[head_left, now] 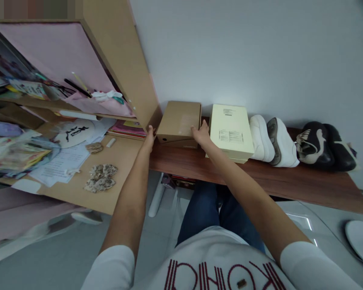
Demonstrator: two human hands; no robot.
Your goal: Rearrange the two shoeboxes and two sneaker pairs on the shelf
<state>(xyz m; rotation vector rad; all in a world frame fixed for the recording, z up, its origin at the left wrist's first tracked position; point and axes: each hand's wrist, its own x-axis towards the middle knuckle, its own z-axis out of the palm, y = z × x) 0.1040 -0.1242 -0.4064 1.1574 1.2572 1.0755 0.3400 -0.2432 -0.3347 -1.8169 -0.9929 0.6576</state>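
Observation:
A brown cardboard box (180,117) sits on the dark wooden shelf top against the wall, its lid closed. My left hand (150,137) presses along its left side, between the box and the cabinet panel; its fingers are partly hidden. On the opposite side, my right hand (202,133) grips the box's right edge, thumb over the top and fingers down in the narrow gap. Right beside that hand stands a pale yellow box (230,129) with printed labels on its lid.
White sneakers (270,141) and black shoes (323,145) line the wooden shelf (278,181) to the right. On the left, a desk (121,173) holds scrunchies (101,177), papers, a white cap (75,133) and bags under a tall cabinet panel (130,60).

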